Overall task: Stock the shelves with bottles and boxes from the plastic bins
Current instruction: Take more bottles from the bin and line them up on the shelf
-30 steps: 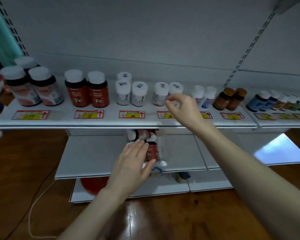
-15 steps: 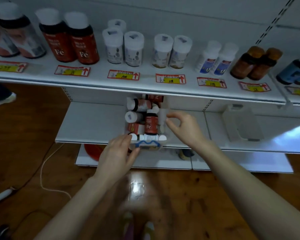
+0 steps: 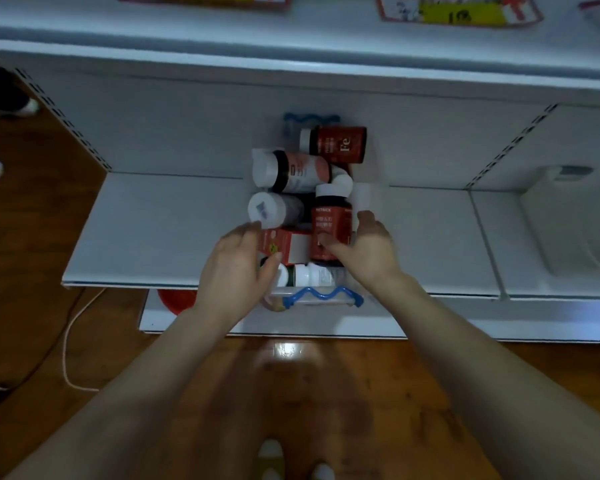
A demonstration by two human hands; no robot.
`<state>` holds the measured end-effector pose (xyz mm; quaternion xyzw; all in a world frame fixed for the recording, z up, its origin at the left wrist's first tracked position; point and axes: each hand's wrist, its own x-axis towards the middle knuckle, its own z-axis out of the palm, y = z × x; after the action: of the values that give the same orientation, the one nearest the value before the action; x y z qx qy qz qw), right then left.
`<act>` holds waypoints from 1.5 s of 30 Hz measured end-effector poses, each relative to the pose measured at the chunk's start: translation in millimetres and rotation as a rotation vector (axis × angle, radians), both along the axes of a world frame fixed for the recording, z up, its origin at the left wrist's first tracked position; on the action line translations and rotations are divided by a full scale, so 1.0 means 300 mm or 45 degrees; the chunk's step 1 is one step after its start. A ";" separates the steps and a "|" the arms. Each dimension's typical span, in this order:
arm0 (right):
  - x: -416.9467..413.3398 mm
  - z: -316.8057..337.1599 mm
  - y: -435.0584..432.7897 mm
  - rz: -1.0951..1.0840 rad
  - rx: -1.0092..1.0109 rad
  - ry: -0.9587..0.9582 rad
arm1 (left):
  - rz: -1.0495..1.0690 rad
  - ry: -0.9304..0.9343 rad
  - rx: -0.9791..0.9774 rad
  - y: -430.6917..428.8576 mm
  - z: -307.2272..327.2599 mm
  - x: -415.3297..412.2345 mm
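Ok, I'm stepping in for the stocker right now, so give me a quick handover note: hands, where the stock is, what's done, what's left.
Right hand: grips the red bottle inside the plastic bin.
Left hand: on the red box beside that bottle; grip unclear.
The bin sits on the lower shelf and holds several more bottles.
Done: bottle and box reached, not yet lifted out.
Left: move the bottles and box from the bin onto the shelves.

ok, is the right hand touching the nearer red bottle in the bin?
Touching. The head view shows the right hand wrapped round the nearer red bottle: thumb lying across its label, fingers against its right side.
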<state>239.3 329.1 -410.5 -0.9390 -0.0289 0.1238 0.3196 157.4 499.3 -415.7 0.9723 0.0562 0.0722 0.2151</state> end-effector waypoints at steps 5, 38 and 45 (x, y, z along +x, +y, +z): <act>0.028 -0.054 0.043 -0.091 0.154 0.121 | 0.070 -0.021 -0.040 0.035 -0.065 0.114; -0.336 0.309 -0.085 0.114 0.580 -0.032 | 0.486 -0.247 -0.730 -0.122 0.271 -0.231; -0.425 0.555 -0.139 0.114 0.732 0.062 | 0.507 -0.234 -0.845 -0.172 0.491 -0.419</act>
<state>111.7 287.3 -243.8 -0.8043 -0.0967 0.1472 0.5675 31.6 447.6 -268.3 0.8094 0.2446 0.1772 0.5036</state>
